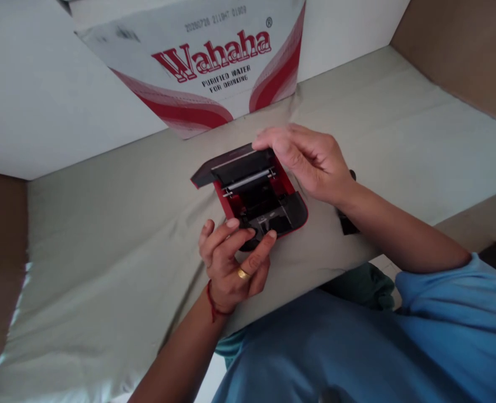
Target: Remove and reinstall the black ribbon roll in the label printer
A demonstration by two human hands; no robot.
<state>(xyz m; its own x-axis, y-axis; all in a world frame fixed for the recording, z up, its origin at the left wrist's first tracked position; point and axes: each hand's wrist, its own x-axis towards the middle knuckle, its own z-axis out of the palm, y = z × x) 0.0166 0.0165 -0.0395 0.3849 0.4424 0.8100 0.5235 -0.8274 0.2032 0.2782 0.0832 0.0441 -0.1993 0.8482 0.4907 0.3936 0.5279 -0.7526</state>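
Note:
A small red-and-black device [295, 208] sits on the cloth-covered table with its black hinged lid [227, 163] raised. A silver rod [250, 182] spans its hollow inside, below the lid. My left hand [236, 263], with a gold ring and a red wrist string, holds the device's front left edge; the fingertips press on the black front part. At the lid's upper right corner is my right hand [310, 159], slightly blurred, its fingers closed against the lid edge. What lies deep in the device is too dark to make out.
A white-and-red Wahaha water carton [214, 67] stands behind the device. Partly hidden under my right forearm lies a black object [349, 221]. Pale greenish cloth [105, 240] covers the table. Brown panels [462, 50] rise at the sides, and the table's front edge runs close to my body.

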